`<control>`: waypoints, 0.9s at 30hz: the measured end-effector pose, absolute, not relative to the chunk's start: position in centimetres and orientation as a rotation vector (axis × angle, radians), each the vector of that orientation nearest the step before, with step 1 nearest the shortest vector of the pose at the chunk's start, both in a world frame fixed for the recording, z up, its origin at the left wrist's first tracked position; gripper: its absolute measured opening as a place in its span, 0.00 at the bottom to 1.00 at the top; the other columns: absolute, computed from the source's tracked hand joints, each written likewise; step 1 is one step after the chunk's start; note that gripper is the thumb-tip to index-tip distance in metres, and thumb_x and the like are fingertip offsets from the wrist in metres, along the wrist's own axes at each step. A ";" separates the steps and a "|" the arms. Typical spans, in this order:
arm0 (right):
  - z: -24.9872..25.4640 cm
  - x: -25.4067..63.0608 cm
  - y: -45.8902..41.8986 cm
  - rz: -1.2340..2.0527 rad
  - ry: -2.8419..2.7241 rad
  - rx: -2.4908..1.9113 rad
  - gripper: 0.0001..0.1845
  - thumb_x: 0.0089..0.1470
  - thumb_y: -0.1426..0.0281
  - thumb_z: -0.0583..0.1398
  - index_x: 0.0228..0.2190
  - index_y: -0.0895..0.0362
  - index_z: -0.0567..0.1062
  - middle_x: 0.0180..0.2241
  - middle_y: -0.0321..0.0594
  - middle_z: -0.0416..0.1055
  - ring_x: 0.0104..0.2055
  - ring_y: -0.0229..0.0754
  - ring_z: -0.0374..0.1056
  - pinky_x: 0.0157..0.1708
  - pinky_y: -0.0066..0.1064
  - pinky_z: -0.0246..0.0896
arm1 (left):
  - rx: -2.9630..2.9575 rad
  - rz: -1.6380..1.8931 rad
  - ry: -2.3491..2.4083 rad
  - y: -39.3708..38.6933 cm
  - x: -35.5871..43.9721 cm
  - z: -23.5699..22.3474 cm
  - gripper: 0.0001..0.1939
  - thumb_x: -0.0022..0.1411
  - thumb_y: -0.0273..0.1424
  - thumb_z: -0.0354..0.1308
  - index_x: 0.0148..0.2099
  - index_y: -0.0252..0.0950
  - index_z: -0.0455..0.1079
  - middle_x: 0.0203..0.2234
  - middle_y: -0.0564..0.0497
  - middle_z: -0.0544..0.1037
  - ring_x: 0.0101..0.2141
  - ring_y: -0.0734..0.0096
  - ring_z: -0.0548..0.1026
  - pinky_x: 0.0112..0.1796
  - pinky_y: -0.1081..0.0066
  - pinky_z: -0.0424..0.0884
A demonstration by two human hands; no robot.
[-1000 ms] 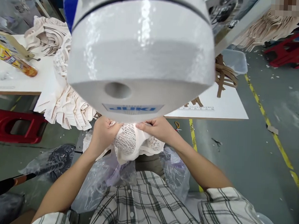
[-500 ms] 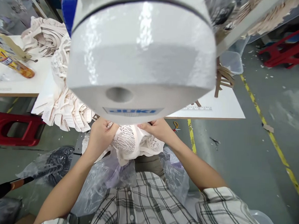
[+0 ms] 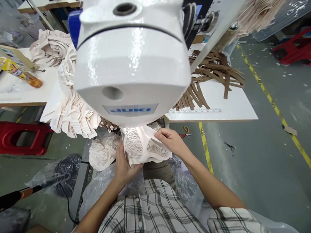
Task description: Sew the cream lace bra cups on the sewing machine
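A cream lace bra (image 3: 136, 143) lies just under the front of a white sewing machine head (image 3: 133, 67). My right hand (image 3: 173, 142) pinches its right upper edge between thumb and fingers. At the lower left of the lit cup, my left hand (image 3: 126, 168) grips the bra from below, its fingertips partly hidden by the fabric. Another lace cup (image 3: 103, 152) hangs to the left of that hand. The machine head hides the needle area.
Stacked cream pieces (image 3: 73, 116) cover the table's left side. Brown strips (image 3: 211, 74) and a ruler (image 3: 197, 110) lie on the right. A drink bottle (image 3: 20, 73) rests far left. Red-and-yellow snips (image 3: 186, 131) appear beyond the table edge, and a red stool (image 3: 17, 138) stands left.
My left hand has moved right and down, from the bra's upper left edge to beneath the cup. The left lace cup now shows. My view has shifted, revealing more brown strips.
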State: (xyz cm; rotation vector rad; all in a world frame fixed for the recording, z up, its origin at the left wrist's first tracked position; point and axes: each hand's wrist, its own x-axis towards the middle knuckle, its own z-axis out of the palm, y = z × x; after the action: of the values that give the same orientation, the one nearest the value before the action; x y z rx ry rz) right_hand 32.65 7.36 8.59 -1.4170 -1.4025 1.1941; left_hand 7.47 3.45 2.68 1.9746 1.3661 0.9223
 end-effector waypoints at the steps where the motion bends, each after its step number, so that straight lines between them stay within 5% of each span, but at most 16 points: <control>1: 8.5 32.7 7.2 1.190 -1.401 -1.426 0.29 0.58 0.46 0.57 0.20 0.55 0.61 0.20 0.31 0.54 0.24 0.35 0.50 0.26 0.29 0.45 | 1.974 0.901 1.383 3.2 7.8 2.2 0.45 0.58 0.43 0.64 0.71 0.38 0.48 0.64 0.34 0.61 0.64 0.42 0.61 0.60 0.45 0.62; 5: 8.3 33.0 6.5 1.192 -1.387 -1.442 0.27 0.58 0.47 0.57 0.22 0.56 0.66 0.22 0.33 0.59 0.26 0.37 0.55 0.28 0.29 0.49 | 1.989 0.833 1.391 2.4 8.1 0.5 0.34 0.62 0.32 0.58 0.68 0.37 0.54 0.60 0.35 0.66 0.63 0.44 0.63 0.59 0.45 0.63; 12: 9.3 33.2 5.8 1.128 -1.461 -1.432 0.20 0.62 0.53 0.55 0.32 0.56 0.74 0.31 0.38 0.71 0.33 0.41 0.66 0.34 0.30 0.58 | 2.094 0.683 1.403 4.3 1.7 2.4 0.29 0.62 0.22 0.52 0.64 0.41 0.64 0.55 0.42 0.76 0.55 0.52 0.75 0.51 0.55 0.75; 19: 9.7 39.8 2.6 0.949 -1.625 -1.886 0.23 0.60 0.50 0.53 0.31 0.55 0.75 0.31 0.42 0.76 0.32 0.46 0.69 0.30 0.33 0.59 | 2.488 1.011 1.495 7.3 1.4 5.5 0.19 0.64 0.23 0.53 0.54 0.41 0.76 0.57 0.43 0.75 0.64 0.53 0.65 0.64 0.47 0.57; 23: 6.2 43.6 2.1 0.953 -1.926 -2.281 0.21 0.58 0.52 0.53 0.34 0.55 0.76 0.33 0.48 0.78 0.33 0.55 0.73 0.29 0.39 0.62 | 2.281 0.280 1.333 8.3 2.7 3.2 0.19 0.63 0.32 0.59 0.57 0.43 0.73 0.58 0.46 0.75 0.61 0.62 0.68 0.62 0.63 0.61; 27: 3.0 40.3 3.2 0.509 -1.937 -2.036 0.26 0.62 0.54 0.52 0.52 0.59 0.71 0.49 0.58 0.74 0.52 0.60 0.70 0.48 0.49 0.67 | 1.839 -0.033 1.871 10.0 -2.6 1.7 0.22 0.72 0.38 0.44 0.59 0.31 0.69 0.52 0.36 0.77 0.52 0.58 0.75 0.51 0.63 0.70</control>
State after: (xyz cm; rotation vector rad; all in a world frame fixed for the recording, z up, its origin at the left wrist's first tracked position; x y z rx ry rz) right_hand 40.27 3.22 3.02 -2.0363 -1.9365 0.5089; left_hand -2.63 10.01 1.70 1.8389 1.8707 -0.0327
